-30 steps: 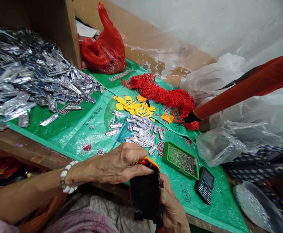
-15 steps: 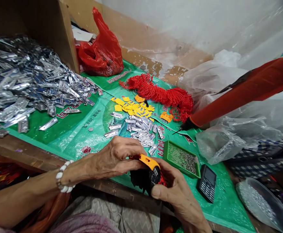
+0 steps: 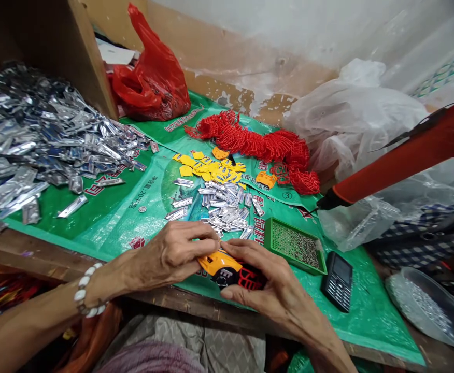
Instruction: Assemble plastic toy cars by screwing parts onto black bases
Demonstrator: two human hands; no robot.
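A yellow toy car (image 3: 216, 262) with black wheels and a red part at its rear is held between both hands over the front edge of the table. My left hand (image 3: 174, 254), with a white bead bracelet at the wrist, closes on its left end. My right hand (image 3: 270, 274) grips the other end, thumb in front and fingers over the top. Just beyond lie loose silver strips (image 3: 227, 206) and yellow pieces (image 3: 211, 170). A chain of red plastic frames (image 3: 264, 145) runs behind them. To the right is a green basket (image 3: 269, 239) of small screws.
An orange-red electric screwdriver (image 3: 390, 160) slants in from the right, its tip low over the table. A black keypad phone (image 3: 338, 282) lies near the basket. Silver strips heap up (image 3: 36, 134) at left. A red bag (image 3: 155, 83) and clear plastic bags (image 3: 351, 114) stand behind.
The toy car has been turned, so its yellow side and a wheel now face me instead of the dark underside. Both hands have shifted slightly with it, and the view has moved a little.
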